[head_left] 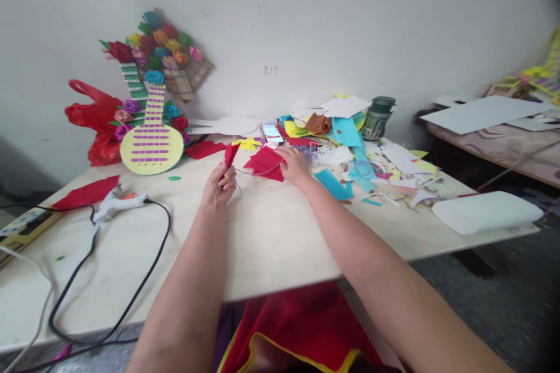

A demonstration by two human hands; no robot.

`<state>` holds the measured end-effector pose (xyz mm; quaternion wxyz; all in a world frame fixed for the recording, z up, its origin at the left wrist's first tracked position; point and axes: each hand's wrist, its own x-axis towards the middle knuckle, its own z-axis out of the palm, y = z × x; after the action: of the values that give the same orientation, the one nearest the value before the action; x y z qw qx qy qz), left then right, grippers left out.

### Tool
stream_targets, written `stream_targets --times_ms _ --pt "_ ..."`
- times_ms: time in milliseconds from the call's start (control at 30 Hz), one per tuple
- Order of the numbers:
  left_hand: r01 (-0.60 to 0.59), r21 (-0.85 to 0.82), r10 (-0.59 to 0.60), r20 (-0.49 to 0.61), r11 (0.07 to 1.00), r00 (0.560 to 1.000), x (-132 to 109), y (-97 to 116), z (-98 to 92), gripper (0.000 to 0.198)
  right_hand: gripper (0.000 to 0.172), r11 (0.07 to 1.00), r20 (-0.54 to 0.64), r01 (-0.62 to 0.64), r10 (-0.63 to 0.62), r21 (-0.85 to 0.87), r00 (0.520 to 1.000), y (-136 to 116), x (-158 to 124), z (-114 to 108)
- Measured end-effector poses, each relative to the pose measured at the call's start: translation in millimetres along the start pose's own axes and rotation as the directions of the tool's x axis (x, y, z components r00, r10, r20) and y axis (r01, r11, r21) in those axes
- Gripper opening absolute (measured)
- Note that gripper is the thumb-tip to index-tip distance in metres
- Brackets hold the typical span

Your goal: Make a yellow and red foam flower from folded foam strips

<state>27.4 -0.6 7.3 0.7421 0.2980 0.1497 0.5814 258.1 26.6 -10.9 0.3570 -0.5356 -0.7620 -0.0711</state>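
My left hand [219, 184] is closed in a pinch on a small red paper piece [230, 153], held upright a little above the pale wooden table [271, 239]. My right hand [294, 164] rests on a small pile of red paper pieces [265, 163] lying flat on the table, fingers bent down onto them. The two hands are about a hand's width apart near the table's middle.
A white glue gun [117, 203] with a black cable [144, 280] lies at left. A paper guitar with paper flowers [151, 108] and a red bag [96, 119] lean on the wall. Coloured paper scraps [367, 157], a dark jar [378, 118] and a white pad [485, 211] are at right.
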Motion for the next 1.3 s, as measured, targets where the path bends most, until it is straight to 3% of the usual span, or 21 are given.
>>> stream_targets --times_ms 100,233,400,467,533,600,667,733,867,900,967,1033,1067,1167,1300 --pt "0.024 0.083 -0.026 0.028 0.996 0.999 1.0 -6.0 4.2 0.012 0.052 0.999 0.123 0.041 -0.039 -0.010 0.992 -10.0 0.5 7.8" --pt "-0.053 0.058 0.050 0.051 0.997 0.997 -0.4 -3.2 8.3 0.012 0.027 0.996 0.251 0.040 -0.018 -0.081 0.968 -7.4 1.5 16.7" --pt "-0.215 -0.002 0.214 -0.029 0.977 0.976 -1.2 9.7 4.0 0.015 0.026 0.987 0.217 -0.087 0.116 -0.138 0.969 4.2 0.5 9.7" --pt "-0.227 0.099 0.237 -0.103 0.969 0.966 0.9 11.4 0.1 0.015 0.028 0.983 0.166 -0.137 0.156 -0.119 0.974 4.9 -0.9 4.9" --pt "-0.162 0.317 0.231 -0.191 0.934 0.954 4.0 10.1 -3.4 0.021 0.030 0.989 0.100 -0.124 0.132 -0.082 0.986 2.4 -2.4 1.8" --pt "-0.076 0.504 0.223 -0.238 0.860 0.945 7.2 7.1 -6.3 0.027 0.031 0.999 0.051 -0.037 0.039 -0.040 0.998 -2.1 -3.4 1.2" --pt "-0.070 0.585 0.266 -0.257 0.808 0.929 10.2 5.1 -8.6 0.028 0.031 0.998 0.034 0.058 -0.058 -0.020 0.998 -6.8 -3.7 2.2" --pt "-0.125 0.626 0.359 -0.262 0.770 0.896 13.1 5.2 -10.4 0.027 0.031 0.992 0.051 0.117 -0.115 -0.037 0.992 -11.0 -3.6 3.1" --pt "-0.279 0.692 0.602 -0.277 0.666 0.749 18.7 6.7 -9.6 0.026 0.031 0.977 0.153 0.164 -0.143 -0.135 0.978 -18.7 -3.3 0.2" --pt "-0.308 0.687 0.619 -0.261 0.658 0.741 19.6 5.1 -7.6 0.025 0.032 0.972 0.175 0.176 -0.148 -0.157 0.973 -20.6 -3.3 -1.1" --pt "-0.272 0.658 0.525 -0.221 0.702 0.822 20.5 -2.6 -1.4 0.027 0.034 0.964 0.194 0.196 -0.160 -0.182 0.968 -24.1 -3.2 -3.3" --pt "-0.178 0.617 0.317 -0.122 0.767 0.941 20.5 -15.5 6.1 0.031 0.034 0.961 0.181 0.209 -0.177 -0.179 0.967 -26.3 -2.9 -4.5" --pt "-0.121 0.605 0.216 -0.086 0.787 0.973 20.3 -22.7 9.6 0.035 0.033 0.962 0.167 0.213 -0.185 -0.170 0.969 -26.8 -2.8 -4.6" --pt "0.014 0.626 0.040 -0.072 0.779 0.997 19.8 -40.2 15.5 0.040 0.030 0.969 0.112 0.207 -0.193 -0.135 0.975 -26.1 -2.4 -3.9" --pt "-0.020 0.683 0.032 -0.005 0.731 0.999 19.0 -46.3 15.2 0.038 0.032 0.967 0.081 0.213 -0.203 -0.141 0.976 -23.7 -2.6 -1.1"
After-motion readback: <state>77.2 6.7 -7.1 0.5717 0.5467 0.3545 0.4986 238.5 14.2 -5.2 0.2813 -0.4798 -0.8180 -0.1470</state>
